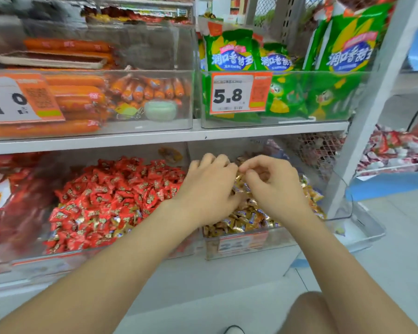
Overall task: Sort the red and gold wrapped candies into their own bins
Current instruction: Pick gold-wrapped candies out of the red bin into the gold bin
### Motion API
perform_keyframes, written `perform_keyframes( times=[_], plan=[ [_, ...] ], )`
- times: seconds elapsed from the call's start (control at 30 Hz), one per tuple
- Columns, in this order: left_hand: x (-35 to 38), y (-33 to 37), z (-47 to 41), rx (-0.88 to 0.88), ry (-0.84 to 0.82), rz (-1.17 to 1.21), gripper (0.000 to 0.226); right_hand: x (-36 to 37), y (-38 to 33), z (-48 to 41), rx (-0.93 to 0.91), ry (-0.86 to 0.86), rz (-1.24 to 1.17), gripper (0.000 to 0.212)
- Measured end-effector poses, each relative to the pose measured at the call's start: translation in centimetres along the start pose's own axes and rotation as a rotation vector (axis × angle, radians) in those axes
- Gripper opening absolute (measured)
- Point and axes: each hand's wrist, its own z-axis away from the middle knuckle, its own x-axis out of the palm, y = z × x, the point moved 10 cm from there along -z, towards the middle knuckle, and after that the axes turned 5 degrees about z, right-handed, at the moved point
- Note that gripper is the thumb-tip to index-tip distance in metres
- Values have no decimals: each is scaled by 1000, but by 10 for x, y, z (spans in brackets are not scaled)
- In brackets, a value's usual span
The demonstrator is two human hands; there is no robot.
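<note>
Right of centre, digs left hand (210,186) and right hand (274,189) into gold candies (239,222), fingers (253,162) curled narrow, hold unclear, with red candies (106,194) just left, nearer left hand.

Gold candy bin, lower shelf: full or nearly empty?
The gold candy bin is well stocked: gold candies heap above its clear front wall; the heap's depth cannot be told.
</note>
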Motion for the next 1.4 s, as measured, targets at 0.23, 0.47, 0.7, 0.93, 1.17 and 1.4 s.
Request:
perform_keyframes(
  times=[0.23, 0.47, 0.7, 0.93, 1.17, 1.4],
  plan=[
    [-41, -161, 133, -490, -67, 103, 28, 100, -111, 32, -254, -402, -2, 27],
    [-19, -236, 202, -769, -693, -27, 47, 227, -119, 52, -198, -881, 332, 27],
    [-9, -247, 199, -804, -900, 86, 65, 246, -77, 43, -83, -1076, 803, 42],
    [22, -259, 188, -743, -764, 20, 68, 260, -67, 44, 66, -1110, 625, 74],
    [45, -259, 181, -935, -437, 590, 64, 278, -73, 51, 287, -1017, 324, 77],
    [40, -249, 160, -834, -163, 1093, 62, 293, -90, 49, 473, -923, -336, 69]
  ],
)
